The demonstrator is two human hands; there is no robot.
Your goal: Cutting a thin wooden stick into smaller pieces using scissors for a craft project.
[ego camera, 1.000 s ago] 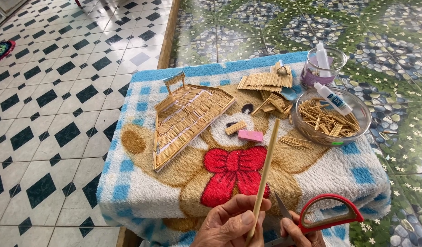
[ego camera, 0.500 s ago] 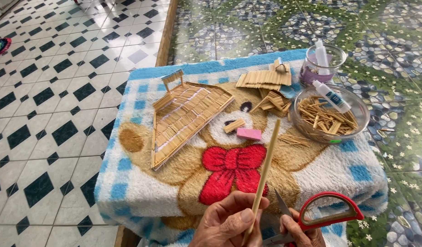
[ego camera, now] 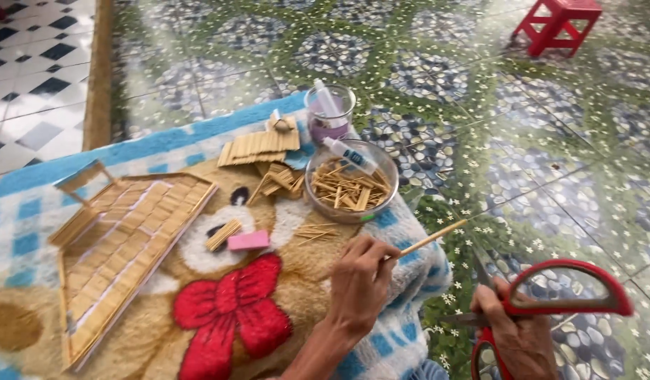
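Left hand pinches bamboo stick; right hand seemingly grips scissors.

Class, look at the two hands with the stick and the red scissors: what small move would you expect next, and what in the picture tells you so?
Probably bringing the thin wooden stick and the red-handled scissors together to snip it. The left hand pinches the stick with its free end pointing toward the right hand, which grips the scissors. The blades lie just below the stick's tip, apart from it.
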